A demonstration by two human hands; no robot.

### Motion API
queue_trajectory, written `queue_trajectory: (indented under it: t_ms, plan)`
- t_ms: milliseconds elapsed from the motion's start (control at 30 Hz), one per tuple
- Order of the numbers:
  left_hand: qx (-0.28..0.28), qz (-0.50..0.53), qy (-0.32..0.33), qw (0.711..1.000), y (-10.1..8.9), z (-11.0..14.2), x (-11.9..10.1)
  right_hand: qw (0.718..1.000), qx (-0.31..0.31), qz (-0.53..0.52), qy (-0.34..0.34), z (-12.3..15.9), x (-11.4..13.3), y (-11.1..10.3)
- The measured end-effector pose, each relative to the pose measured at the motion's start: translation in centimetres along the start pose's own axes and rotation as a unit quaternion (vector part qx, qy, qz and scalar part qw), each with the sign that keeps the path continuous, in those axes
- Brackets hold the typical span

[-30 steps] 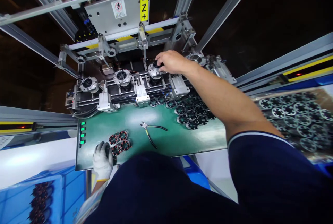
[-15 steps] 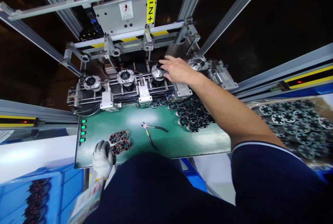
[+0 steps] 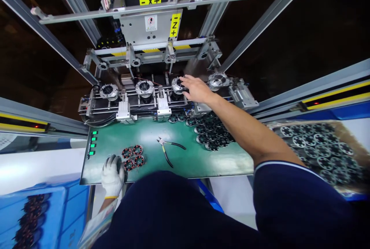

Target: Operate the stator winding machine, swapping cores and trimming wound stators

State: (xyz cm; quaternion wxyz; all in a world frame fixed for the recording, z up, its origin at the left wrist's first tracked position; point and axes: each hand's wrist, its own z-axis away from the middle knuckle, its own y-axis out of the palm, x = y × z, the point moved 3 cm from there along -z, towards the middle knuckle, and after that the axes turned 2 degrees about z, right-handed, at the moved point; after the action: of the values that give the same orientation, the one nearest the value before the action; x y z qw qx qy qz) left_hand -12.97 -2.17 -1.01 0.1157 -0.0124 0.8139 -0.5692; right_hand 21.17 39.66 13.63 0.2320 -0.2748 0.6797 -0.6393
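My bare right hand (image 3: 196, 89) reaches to the machine's third round fixture (image 3: 177, 85) and rests on the black stator seated there, fingers spread over it. My left hand (image 3: 112, 174), in a white glove, lies at the near left edge of the green worktop (image 3: 150, 156), fingers curled beside a small cluster of wound stators (image 3: 132, 156) with red copper coils. Two more fixtures (image 3: 144, 86) with parts stand to the left on the same rail.
Cutting pliers (image 3: 167, 148) lie mid-worktop. A pile of black unwound stators (image 3: 212, 131) sits at the right back. A tray of stators (image 3: 320, 145) is at far right, a blue bin with wound parts (image 3: 31, 214) at lower left. Green lit buttons (image 3: 92, 145) line the left edge.
My right hand has loosened from gripping the stator on the third fixture to fingers spread over it. The camera has tilted, showing more of the frame above. The left hand stayed put.
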Motion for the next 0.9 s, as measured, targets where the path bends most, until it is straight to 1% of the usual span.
queue_trajectory:
  t_ms: [100, 133, 200, 300, 400, 467, 533, 633, 700, 767, 900]
  plan:
    - [0.003, 0.005, 0.008, 1.000, -0.2, -0.2, 0.1, 1.000, -0.005, -0.012, 0.008, 0.1, 0.3, 0.2]
    - [0.006, 0.008, 0.010, 1.000, -0.3, -0.2, 0.1, 1.000, -0.014, -0.022, 0.013, 0.4, 0.5, 0.1]
    - [0.014, 0.012, 0.010, 1.000, -0.4, -0.3, 0.3, 0.997, -0.058, -0.052, 0.030, 1.9, 1.3, -0.4]
    - [0.028, 0.020, 0.004, 0.999, -0.6, -0.4, 0.4, 0.984, -0.130, -0.096, 0.073, 6.4, 2.6, -1.2]
    - [0.041, 0.028, 0.001, 0.999, -0.6, -0.5, 0.4, 0.973, -0.146, -0.119, 0.133, 12.6, 3.7, -0.7]
    - [0.045, 0.030, -0.002, 0.999, -0.7, -0.5, 0.5, 0.967, -0.141, -0.129, 0.169, 16.9, 4.2, 0.8]
    - [0.045, 0.030, -0.002, 0.999, -0.7, -0.5, 0.5, 0.963, -0.123, -0.139, 0.196, 20.7, 4.6, 3.1]
    - [0.045, 0.030, 0.002, 0.999, -0.8, -0.7, 0.5, 0.959, -0.066, -0.148, 0.231, 24.6, 5.5, 7.0]
    - [0.044, 0.029, 0.005, 0.999, -0.8, -0.8, 0.6, 0.958, -0.025, -0.143, 0.248, 25.9, 6.3, 8.9]
    - [0.043, 0.028, 0.008, 0.999, -0.8, -0.9, 0.5, 0.957, 0.003, -0.131, 0.258, 26.4, 6.9, 10.1]
    - [0.046, 0.028, 0.013, 0.998, -0.8, -1.0, 0.5, 0.958, 0.033, -0.101, 0.267, 26.1, 7.3, 10.7]
